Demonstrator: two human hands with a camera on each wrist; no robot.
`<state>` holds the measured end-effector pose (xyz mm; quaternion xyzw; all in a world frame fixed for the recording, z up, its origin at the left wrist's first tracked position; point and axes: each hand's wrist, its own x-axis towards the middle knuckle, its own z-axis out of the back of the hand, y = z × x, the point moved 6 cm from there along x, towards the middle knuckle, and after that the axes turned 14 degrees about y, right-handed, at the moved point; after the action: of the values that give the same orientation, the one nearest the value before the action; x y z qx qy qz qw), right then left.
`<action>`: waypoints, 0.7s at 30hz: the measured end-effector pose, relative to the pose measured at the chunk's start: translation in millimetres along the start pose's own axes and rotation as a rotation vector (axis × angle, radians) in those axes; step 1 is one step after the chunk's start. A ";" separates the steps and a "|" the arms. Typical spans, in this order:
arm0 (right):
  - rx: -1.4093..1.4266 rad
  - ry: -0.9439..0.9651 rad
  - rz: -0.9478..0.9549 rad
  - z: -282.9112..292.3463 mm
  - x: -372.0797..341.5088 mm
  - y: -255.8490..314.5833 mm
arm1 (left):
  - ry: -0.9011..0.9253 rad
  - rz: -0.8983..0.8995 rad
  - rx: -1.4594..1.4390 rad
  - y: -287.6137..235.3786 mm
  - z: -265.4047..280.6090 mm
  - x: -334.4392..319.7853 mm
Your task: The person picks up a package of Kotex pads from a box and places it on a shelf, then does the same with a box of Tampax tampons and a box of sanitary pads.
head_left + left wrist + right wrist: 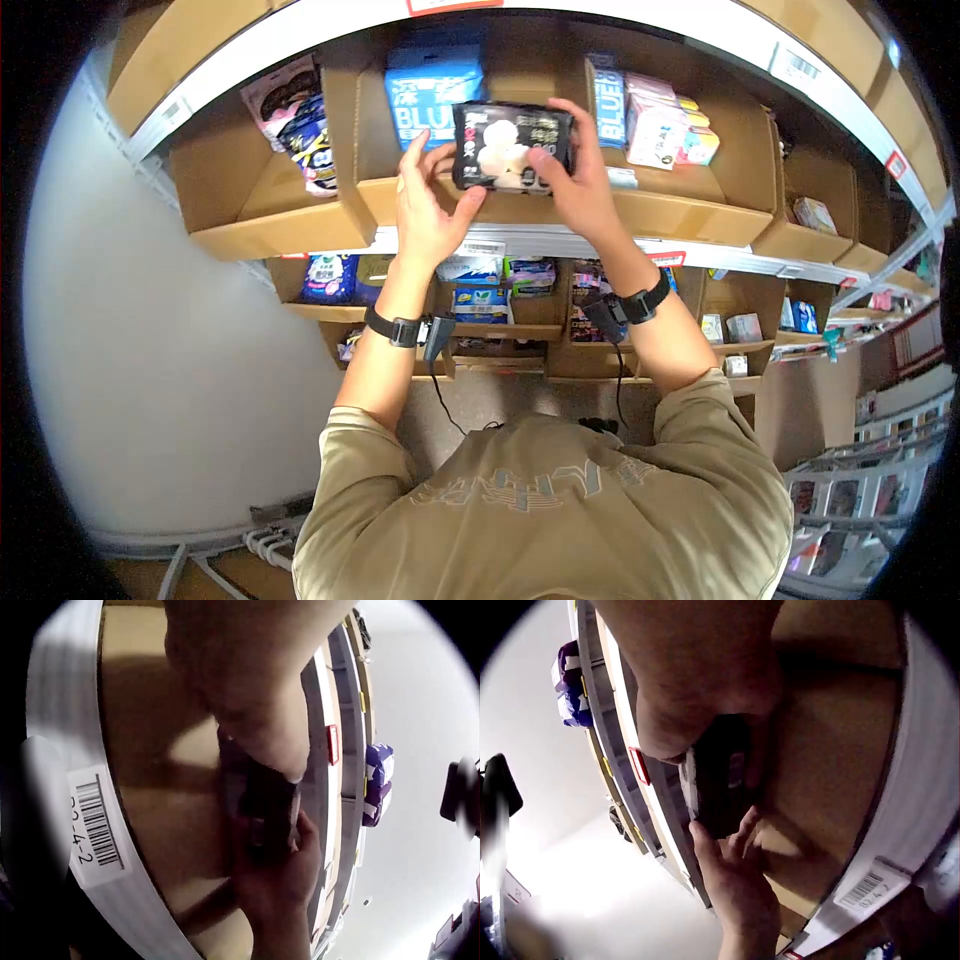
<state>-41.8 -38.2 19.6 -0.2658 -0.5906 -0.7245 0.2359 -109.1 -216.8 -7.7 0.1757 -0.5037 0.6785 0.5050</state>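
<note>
My left hand [259, 712] and right hand [277, 889] are at a dark pack [266, 799]; a barcode label [97, 829] fronts the box [154, 742].

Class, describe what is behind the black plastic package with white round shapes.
Part of a blue package with white lettering shows, in a brown cardboard bin; the black package hides the rest.

Clock from the black pack [512, 145], head view: bare gap at 12 to 1, passable. Blue packs [430, 95] block 10; cardboard divider [348, 140] walls 9, beyond the left fingers [412, 160]. Pink boxes [655, 130] crowd 3. Front lip [500, 207] crosses 6.
</note>
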 end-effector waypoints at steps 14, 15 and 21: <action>-0.075 0.161 -0.067 -4.4 -10.8 -3.2 | -0.049 0.107 -0.297 2.2 -14.6 11.9; -0.077 0.157 -0.067 -3.3 -14.9 -2.3 | -0.060 0.101 -0.301 3.9 -14.7 10.5; -0.017 0.092 -0.045 26.6 -57.6 26.1 | -0.084 0.058 -0.534 -21.3 -40.4 15.2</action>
<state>21.2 -15.5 4.6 -0.2210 -0.5787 -0.7462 0.2440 -86.4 -174.6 -3.0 0.0498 -0.6900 0.5280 0.4925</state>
